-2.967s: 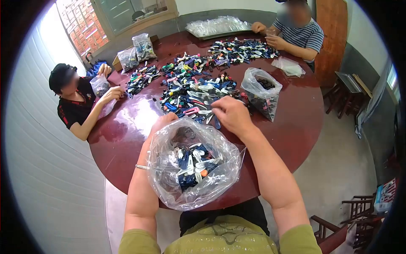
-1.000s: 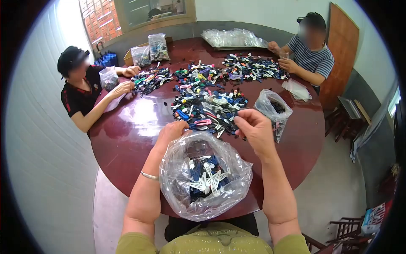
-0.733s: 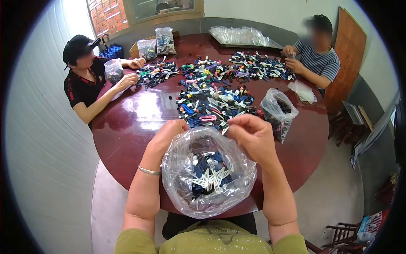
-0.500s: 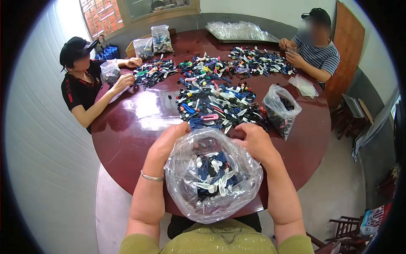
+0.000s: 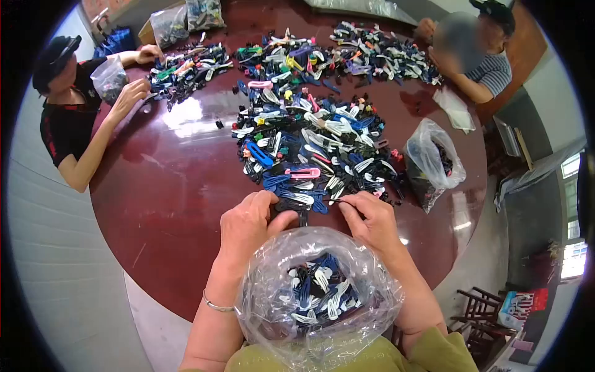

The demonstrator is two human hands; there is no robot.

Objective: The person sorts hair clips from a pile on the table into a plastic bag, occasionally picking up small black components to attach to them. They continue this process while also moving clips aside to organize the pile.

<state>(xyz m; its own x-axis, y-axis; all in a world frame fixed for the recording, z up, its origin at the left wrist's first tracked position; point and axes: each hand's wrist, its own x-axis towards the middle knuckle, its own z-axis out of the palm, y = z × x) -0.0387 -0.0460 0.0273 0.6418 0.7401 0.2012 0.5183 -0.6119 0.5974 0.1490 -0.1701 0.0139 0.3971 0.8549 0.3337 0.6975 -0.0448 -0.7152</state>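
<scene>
A clear plastic bag (image 5: pixel 263 310) stands open against my body, with white, blue and black snap hair clips (image 5: pixel 322 288) inside. Beyond its rim, at the near edge of a big pile of hair clips (image 5: pixel 310 139), both hands are at work. My left hand (image 5: pixel 243 223) has its thumb apart from its curled fingers, beside white and black clips (image 5: pixel 297 201); nothing is clearly held in it. Thumb and forefinger of my right hand (image 5: pixel 372 223) pinch a thin black hair clip (image 5: pixel 336 200). A pink clip (image 5: pixel 302 173) and a blue clip (image 5: pixel 259 154) lie on the pile.
A second bag of dark clips (image 5: pixel 434 164) stands to the right on the round red table (image 5: pixel 167 248). Two people sit across, left (image 5: pixel 68 118) and right (image 5: pixel 489 74), at other clip heaps. Filled bags (image 5: pixel 168 28) stand at the back; flat clear bags (image 5: pixel 455 108) lie at right.
My view has tilted and shifted closer over the table. Both hands now show beyond the bag's rim at the pile's edge, and a black clip is visible in my right fingers.
</scene>
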